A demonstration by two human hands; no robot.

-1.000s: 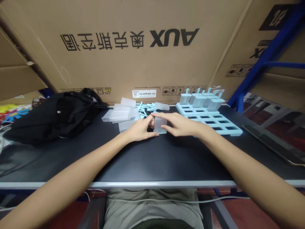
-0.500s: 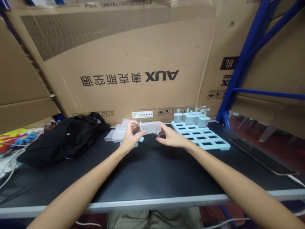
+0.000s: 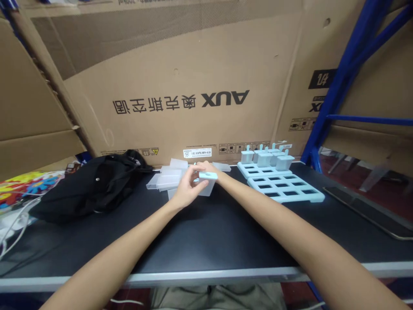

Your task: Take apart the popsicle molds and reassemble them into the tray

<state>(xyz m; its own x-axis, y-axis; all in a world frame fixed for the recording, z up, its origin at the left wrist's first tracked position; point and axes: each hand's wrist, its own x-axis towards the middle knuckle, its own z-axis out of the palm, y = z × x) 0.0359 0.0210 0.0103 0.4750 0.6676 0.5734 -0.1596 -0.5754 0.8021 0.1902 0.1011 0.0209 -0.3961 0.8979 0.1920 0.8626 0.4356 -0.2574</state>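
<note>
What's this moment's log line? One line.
left hand: holding capped mould; right hand: beyond it, grip unclear; blue racks: standing moulds at back; loose moulds: piled left

A black bag lies on the dark table, before an upside-down-printed AUX carton.

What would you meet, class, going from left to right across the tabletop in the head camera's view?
Brightly coloured item, black bag, main cluster of clear containers, blue-topped container in the left hand, pale blue slotted trays, dark flat object.
</note>
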